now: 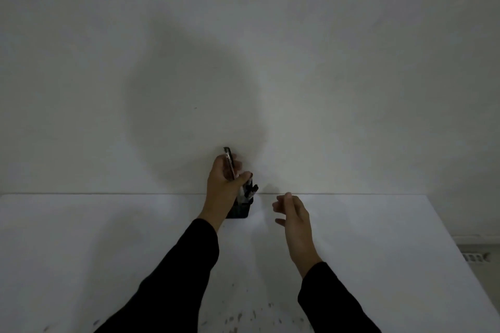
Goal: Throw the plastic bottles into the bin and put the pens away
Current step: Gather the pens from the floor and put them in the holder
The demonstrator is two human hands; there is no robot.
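Note:
A black pen holder [241, 211] stands at the far edge of the white table [108, 238], against the wall, with several pens [250, 191] sticking out of it. My left hand [223, 184] is just above and in front of the holder, partly hiding it, and grips a dark pen [229, 161] that points up and slightly left. My right hand [293, 215] hovers over the table to the right of the holder, fingers apart and holding nothing. No plastic bottle and no bin are in view.
A plain white wall [270, 62] rises directly behind the table. The table's right edge [460, 251] runs diagonally, with floor and a small vent-like object [474, 257] beyond it. Dark specks [243, 316] mark the near part of the tabletop.

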